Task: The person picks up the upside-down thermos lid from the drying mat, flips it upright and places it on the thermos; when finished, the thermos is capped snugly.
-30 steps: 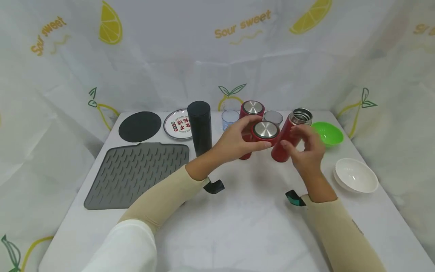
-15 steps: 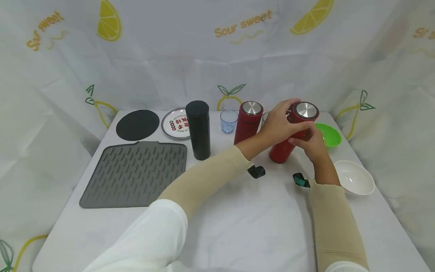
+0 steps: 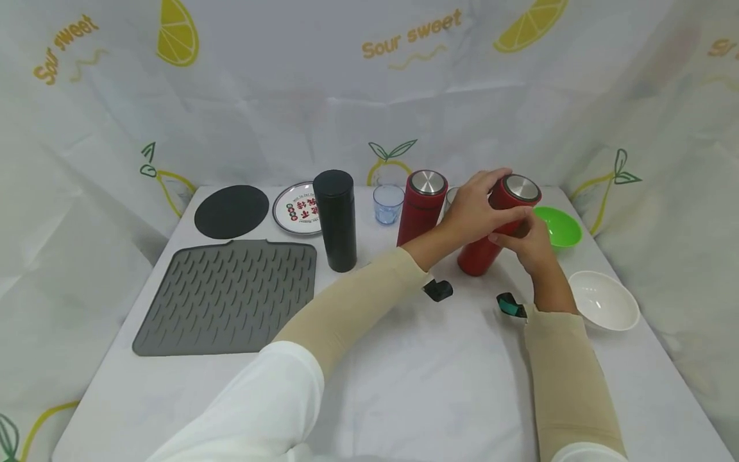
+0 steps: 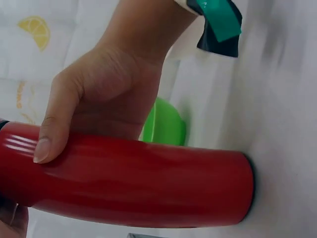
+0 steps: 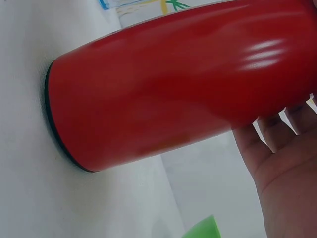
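A red thermos (image 3: 476, 258) stands on the table, its silver-topped red lid (image 3: 522, 188) seated over its mouth. My left hand (image 3: 475, 209) grips the lid from the left, fingers behind it and thumb across the front. Just below, my right hand (image 3: 532, 247) holds the upper body of the flask. In the left wrist view the right thumb (image 4: 52, 134) lies along the red wall (image 4: 148, 183). The right wrist view has the flask's base (image 5: 74, 124) on the tabletop and the right fingers (image 5: 252, 144) against its side.
Left of it stand a second red thermos (image 3: 419, 218), a blue glass (image 3: 388, 204) and a black bottle (image 3: 337, 224). Another glass (image 3: 451, 196) is partly hidden. Right: green bowl (image 3: 557, 227), white bowl (image 3: 603, 301). Far left: grey mat (image 3: 231, 298), black disc (image 3: 231, 212), printed plate (image 3: 297, 208).
My left hand has carried the lid rightward and onto the open red thermos, whose bare steel mouth showed a second ago. Over the last half second both hands stay nearly still.
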Demonstrator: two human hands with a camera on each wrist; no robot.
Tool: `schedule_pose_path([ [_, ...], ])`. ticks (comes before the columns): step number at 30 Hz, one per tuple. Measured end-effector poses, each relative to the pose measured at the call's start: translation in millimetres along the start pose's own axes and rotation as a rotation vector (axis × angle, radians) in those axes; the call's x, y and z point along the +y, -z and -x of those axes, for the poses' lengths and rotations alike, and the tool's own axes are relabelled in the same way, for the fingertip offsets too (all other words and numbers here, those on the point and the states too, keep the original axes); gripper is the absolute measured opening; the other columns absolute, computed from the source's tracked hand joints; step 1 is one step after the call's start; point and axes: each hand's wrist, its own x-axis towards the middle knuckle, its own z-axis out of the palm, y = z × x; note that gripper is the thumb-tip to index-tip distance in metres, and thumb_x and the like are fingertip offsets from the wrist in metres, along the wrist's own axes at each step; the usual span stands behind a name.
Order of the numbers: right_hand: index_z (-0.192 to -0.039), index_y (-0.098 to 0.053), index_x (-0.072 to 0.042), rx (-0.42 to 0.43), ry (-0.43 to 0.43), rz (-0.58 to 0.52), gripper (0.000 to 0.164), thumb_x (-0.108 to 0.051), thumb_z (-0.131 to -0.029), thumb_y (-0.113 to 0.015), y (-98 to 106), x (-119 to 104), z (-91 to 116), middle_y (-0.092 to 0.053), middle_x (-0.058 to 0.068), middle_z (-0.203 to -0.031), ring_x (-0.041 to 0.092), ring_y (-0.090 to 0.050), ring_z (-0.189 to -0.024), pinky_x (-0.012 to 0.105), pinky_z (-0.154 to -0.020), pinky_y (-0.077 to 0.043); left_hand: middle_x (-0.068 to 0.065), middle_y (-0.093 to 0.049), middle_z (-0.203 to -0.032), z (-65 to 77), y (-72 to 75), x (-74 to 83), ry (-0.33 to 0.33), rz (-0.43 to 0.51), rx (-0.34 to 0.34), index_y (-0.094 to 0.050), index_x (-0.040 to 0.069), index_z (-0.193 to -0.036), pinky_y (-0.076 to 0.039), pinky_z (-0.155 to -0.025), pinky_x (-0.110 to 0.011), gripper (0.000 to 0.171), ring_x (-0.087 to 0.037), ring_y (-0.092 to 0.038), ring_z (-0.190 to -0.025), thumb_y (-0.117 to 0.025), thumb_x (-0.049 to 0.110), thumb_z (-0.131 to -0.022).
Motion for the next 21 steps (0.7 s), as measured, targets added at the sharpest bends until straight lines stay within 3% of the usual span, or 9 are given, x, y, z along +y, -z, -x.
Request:
schedule_pose_path([
  [7, -0.148, -0.038, -0.015, 0.007, -0.029, 0.032, 0.074, -0.011, -0.084, -0.075, 0.1, -0.9, 0.5, -0.05, 0.007, -0.137, 0.015, -0.051, -0.116, 0.021, -0.091, -0.047, 0.01, -0.053, -0.128, 2.1, -4.7, -6.8, -0.016, 0.084, 0.024, -0.046, 0.023, -0.145, -0.044, -0.085, -0.011, 0.074, 0.004, -0.049, -0.11, -0.078, 0.042, -0.082],
  [13, -0.147, -0.038, -0.016, 0.017, -0.019, 0.054, 0.072, -0.012, -0.084, -0.074, 2.3, 0.0, 0.8, -0.05, 0.007, -0.138, 0.015, -0.051, -0.117, 0.024, -0.092, -0.047, 0.013, -0.051, -0.129, 0.2, -6.4, -4.5, 0.02, 0.12, 0.031, -0.046, 0.026, -0.144, -0.043, -0.084, -0.011, 0.074, 0.005, -0.048, -0.108, -0.079, 0.043, -0.08],
  [18, -0.14, -0.047, -0.005, 0.019, 0.048, 0.037, 0.062, -0.002, -0.083, -0.072, 1.0, 1.7, 0.8, -0.057, -0.002, -0.126, 0.009, -0.055, -0.107, 0.021, -0.087, -0.049, 0.01, -0.048, -0.133, 5.5, -14.9, -7.1, 0.014, 0.184, 0.051, -0.033, 0.022, -0.15, -0.043, -0.087, -0.012, 0.091, 0.003, -0.046, -0.111, -0.084, 0.038, -0.076],
  [21, -0.135, -0.051, -0.003, 0.013, 0.087, -0.014, 0.056, 0.003, -0.082, -0.068, -1.5, 3.1, 0.6, -0.059, -0.006, -0.119, 0.009, -0.057, -0.104, 0.018, -0.084, -0.048, 0.01, -0.054, -0.127, 6.9, -19.8, -8.6, 0.026, 0.248, 0.078, -0.037, 0.02, -0.147, -0.043, -0.084, -0.012, 0.086, 0.004, -0.049, -0.107, -0.085, 0.032, -0.076],
])
